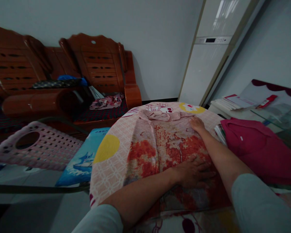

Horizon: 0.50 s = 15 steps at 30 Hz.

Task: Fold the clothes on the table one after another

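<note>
A pink and rust-red patterned garment lies spread on a round table with a patterned cloth, its collar at the far side. My left hand rests flat on the garment's lower right part, fingers spread and pointing right. Farther away, my right hand touches the garment's upper right corner; its fingers are bent, and whether they pinch the fabric cannot be made out.
Folded magenta clothing lies at the right beside the table. A woven pink chair with a blue cushion stands at the left. Behind are wooden seats and a tall white appliance.
</note>
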### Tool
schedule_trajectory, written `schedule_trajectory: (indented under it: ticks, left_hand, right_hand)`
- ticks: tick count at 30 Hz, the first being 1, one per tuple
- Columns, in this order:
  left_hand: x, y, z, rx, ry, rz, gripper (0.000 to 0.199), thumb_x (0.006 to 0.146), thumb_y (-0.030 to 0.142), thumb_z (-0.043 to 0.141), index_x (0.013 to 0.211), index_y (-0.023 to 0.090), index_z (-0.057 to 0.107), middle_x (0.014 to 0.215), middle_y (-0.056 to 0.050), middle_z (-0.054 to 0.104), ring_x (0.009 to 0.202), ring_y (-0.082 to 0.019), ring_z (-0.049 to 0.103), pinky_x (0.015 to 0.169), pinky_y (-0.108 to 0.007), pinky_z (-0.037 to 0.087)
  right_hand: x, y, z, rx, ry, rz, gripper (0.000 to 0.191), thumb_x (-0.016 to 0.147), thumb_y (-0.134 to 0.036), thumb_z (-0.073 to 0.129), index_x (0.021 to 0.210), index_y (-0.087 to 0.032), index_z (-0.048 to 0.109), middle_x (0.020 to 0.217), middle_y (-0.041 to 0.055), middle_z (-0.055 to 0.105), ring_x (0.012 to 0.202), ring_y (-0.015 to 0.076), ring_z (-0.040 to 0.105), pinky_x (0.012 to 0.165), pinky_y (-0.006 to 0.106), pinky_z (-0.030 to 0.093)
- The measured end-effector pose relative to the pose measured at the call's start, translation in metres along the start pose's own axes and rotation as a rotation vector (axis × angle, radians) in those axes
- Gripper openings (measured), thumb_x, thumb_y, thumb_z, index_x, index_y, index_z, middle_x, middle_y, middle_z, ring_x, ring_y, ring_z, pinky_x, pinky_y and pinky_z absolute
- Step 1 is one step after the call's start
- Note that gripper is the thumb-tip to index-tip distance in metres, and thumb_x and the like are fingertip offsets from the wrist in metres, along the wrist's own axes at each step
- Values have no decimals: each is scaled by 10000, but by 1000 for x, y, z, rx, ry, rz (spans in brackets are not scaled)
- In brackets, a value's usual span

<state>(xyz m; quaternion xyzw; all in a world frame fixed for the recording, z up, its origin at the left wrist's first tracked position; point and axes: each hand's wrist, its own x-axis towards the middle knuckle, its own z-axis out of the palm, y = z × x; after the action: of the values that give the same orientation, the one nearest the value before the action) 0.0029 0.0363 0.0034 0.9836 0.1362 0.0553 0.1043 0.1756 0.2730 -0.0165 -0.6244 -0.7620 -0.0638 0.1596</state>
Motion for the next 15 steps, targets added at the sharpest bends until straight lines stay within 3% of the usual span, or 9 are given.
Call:
schedule_trajectory:
  ticks: [2,7,11,15]
  left_hand:
    - [1,0,1,-3,-3,-10,619,1008,533,289,1535,216,356,1611,-130,299,1494,-299,254,1192,-552,157]
    - [1,-1,4,4,1,-16,608,1007,531,307,1529,224,366,1619,-121,283,1493,-290,261,1200,-547,140]
    - [0,-1,2,22,8,-24,609,1007,538,308,1529,229,367,1608,-108,314,1497,-266,256,1208,-523,139]
    - [-1,-1,-1,34,-13,-24,621,1005,552,303,1542,241,335,1610,-103,312,1497,-268,254,1209,-512,138]
  right_hand:
    - [-14,-2,-2,4,-7,3,364,1001,-376,476,1268,-165,605,1331,135,594,1212,267,568,1048,477,451]
    - [-53,-10,-4,47,-104,-178,527,991,-388,354,1413,-120,524,1501,147,483,1416,293,402,1180,458,311]
    - [-68,2,-11,10,-142,-13,580,969,-403,359,1448,-98,476,1551,160,404,1438,320,368,1186,510,279]
    - [-81,16,-20,115,-43,81,583,962,-427,339,1403,-93,523,1496,175,479,1418,316,404,1186,509,292]
